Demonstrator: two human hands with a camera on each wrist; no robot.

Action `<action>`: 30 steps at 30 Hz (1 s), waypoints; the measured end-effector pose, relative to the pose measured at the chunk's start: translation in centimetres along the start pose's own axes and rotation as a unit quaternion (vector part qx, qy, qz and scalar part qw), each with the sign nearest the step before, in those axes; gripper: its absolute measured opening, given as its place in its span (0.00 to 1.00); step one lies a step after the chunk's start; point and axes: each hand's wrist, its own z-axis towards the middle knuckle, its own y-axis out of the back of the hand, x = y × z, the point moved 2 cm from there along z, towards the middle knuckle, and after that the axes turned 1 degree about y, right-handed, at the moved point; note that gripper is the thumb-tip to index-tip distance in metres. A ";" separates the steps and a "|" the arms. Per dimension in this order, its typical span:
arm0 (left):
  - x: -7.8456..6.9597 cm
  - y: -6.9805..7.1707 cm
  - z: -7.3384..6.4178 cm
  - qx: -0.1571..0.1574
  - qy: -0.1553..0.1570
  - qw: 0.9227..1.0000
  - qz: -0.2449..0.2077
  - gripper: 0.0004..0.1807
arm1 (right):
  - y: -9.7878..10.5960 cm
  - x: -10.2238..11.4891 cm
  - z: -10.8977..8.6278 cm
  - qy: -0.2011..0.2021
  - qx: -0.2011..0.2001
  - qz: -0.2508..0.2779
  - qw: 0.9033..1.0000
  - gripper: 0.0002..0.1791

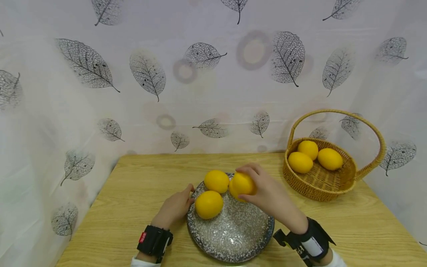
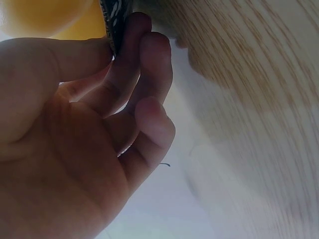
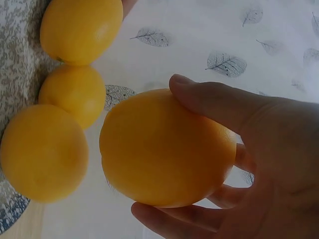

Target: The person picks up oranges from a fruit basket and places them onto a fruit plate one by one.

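Yellow fruit (image 1: 244, 184) in curled right hand (image 1: 267, 191)

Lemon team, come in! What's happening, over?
Left hand pinching plate rim. Right hand gripping lemon above plate. Maybe in the way: three other lemons on plate.

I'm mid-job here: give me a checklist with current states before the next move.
1. Right hand holding a smooth yellow oval fruit: ok, thumb and fingers around it.
2. Grip firmness: cannot tell.
3. Held fruit clear of the three yellow oval fruits on the plate: ok, the right wrist view shows a gap.
4. Round speckled grey plate held: ok, left hand pinches its edge.
5. Plate's near side bare: ok.
6. Tan wicker basket empty: not ok, three more yellow fruits inside.
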 end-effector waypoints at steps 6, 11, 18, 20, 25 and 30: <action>0.0 0.0 0.0 -0.004 -0.003 1.000 0.002 0.15 | -1.0 0.6 -0.1 0.001 0.019 -0.002 1.000 0.38; 0.0 0.0 0.0 -0.004 -0.003 1.000 0.000 0.15 | -2.0 1.1 -0.2 -0.015 0.057 0.007 0.998 0.38; 0.1 0.0 0.0 -0.009 -0.006 1.000 0.005 0.14 | -3.1 1.5 -0.2 -0.014 0.083 0.002 0.996 0.37; 0.1 0.0 0.0 -0.010 -0.007 1.000 0.007 0.14 | -3.3 1.6 -0.2 -0.010 0.089 0.001 0.996 0.36; 0.1 0.0 0.0 -0.009 -0.007 1.000 0.006 0.14 | -4.0 1.6 -0.3 0.006 0.107 0.001 0.994 0.36; 0.1 -0.1 0.1 -0.008 -0.007 1.000 0.006 0.14 | -4.6 1.4 -0.3 0.033 0.114 0.001 0.993 0.36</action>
